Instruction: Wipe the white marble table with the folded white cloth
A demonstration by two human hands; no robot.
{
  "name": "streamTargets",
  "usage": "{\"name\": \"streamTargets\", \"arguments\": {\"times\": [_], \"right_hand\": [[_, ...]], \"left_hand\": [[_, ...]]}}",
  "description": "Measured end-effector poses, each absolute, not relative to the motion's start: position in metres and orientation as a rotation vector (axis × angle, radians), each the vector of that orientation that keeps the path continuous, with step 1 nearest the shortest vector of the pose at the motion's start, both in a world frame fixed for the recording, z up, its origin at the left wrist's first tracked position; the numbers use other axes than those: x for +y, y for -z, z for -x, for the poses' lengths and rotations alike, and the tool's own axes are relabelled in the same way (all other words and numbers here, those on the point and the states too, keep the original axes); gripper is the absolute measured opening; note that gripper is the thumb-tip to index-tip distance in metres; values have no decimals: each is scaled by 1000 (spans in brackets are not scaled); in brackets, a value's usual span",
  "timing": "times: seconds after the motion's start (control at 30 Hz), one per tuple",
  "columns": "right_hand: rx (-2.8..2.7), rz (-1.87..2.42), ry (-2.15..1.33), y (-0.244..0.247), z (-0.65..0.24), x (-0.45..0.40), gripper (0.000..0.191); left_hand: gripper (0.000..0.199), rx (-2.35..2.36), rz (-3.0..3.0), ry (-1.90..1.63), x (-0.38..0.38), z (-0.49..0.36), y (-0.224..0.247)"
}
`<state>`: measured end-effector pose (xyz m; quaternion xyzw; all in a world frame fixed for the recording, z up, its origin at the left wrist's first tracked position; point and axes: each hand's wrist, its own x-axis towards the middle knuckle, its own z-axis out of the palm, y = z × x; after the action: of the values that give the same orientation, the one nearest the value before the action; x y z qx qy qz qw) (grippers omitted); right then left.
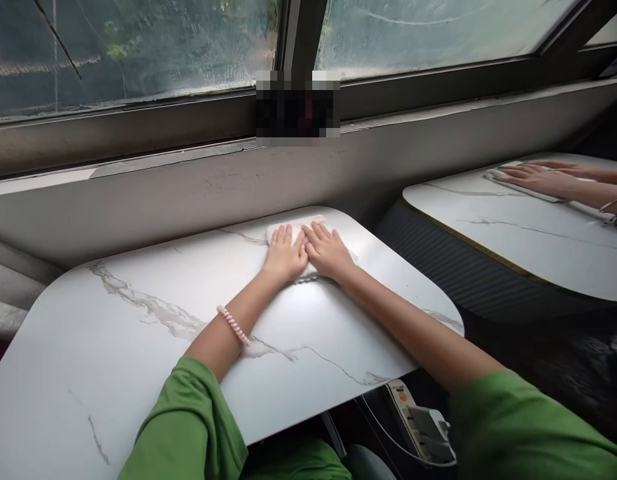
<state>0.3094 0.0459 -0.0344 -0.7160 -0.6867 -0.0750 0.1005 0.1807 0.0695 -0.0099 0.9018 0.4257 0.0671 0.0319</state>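
sleeves: green sleeves [198, 427], lowest in view
power strip: power strip [413, 423] below bench's near edge
left hand [284, 257]: flat, fingers spread, on white cloth [295, 230]
right hand [328, 252]: flat, fingers spread, touching left
cloth: near bench's [113, 333] far edge, under window sill [138, 200]
open room: bare marble left and near
neighbour: another person's hands [538, 179] on separate bench [513, 233], right

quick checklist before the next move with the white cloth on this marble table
1. Left hand flat on the white cloth: ok.
2. Right hand flat on the cloth beside it: ok.
3. Cloth lies wholly on the marble table, near its far edge: ok.
4. Cloth smooth underneath the palms: cannot tell, hidden.
5. Another person's hands stay on the neighbouring table, apart from this one: ok.
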Motion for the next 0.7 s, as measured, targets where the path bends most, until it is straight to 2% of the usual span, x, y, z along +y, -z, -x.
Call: {"name": "streamTargets", "arguments": {"times": [0.23, 0.57, 0.7], "right_hand": [[-2041, 2092, 140, 25, -286, 111, 56], [-2023, 2101, 174, 26, -282, 96, 55], [-2057, 2086, 232, 26, -275, 65, 55]], "left_hand": [[50, 1522, -2701, -239, 123, -167, 9], [49, 1557, -2635, -271, 109, -164, 11], [50, 1494, -2690, -198, 81, -152, 8]]}}
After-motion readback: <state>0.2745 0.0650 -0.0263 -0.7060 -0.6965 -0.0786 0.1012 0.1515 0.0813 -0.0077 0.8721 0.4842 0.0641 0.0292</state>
